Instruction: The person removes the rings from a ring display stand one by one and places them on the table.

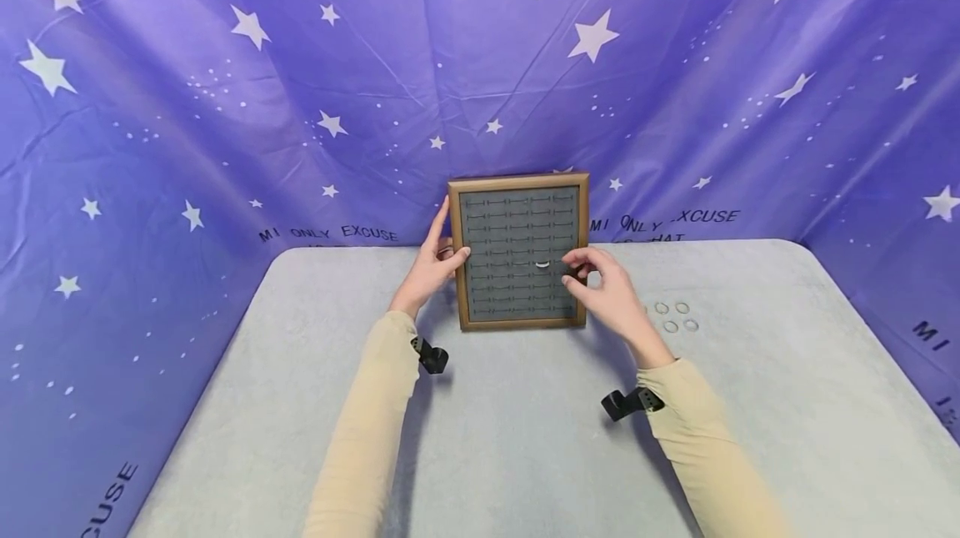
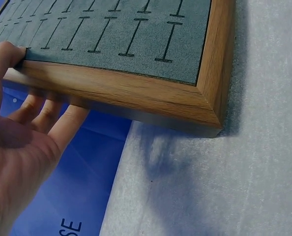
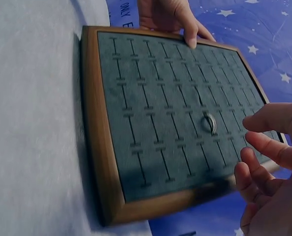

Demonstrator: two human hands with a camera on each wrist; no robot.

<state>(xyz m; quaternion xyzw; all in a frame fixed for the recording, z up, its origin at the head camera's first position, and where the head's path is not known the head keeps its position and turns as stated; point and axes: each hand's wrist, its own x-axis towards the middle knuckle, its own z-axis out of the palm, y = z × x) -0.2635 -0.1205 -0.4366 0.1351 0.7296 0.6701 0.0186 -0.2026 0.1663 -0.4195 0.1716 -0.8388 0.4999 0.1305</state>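
Observation:
A wood-framed ring display tray (image 1: 491,325) with a slotted grey pad stands propped up on the table. My left hand (image 1: 429,273) holds its left side, the thumb over the front of the frame and the fingers behind, as the left wrist view also shows. One silver-coloured ring (image 3: 211,124) sits in a slot of the pad, partly sunk in. Just right of that ring is my right hand (image 1: 609,292), in front of the tray's right side. Its thumb and fingers are loosely bent and apart, with nothing between them.
Several thin rings (image 1: 682,307) lie on the grey tabletop (image 1: 517,438) to the right, some partly behind my right hand. A purple star-patterned cloth (image 1: 390,46) hangs close behind the tray and along the table's sides.

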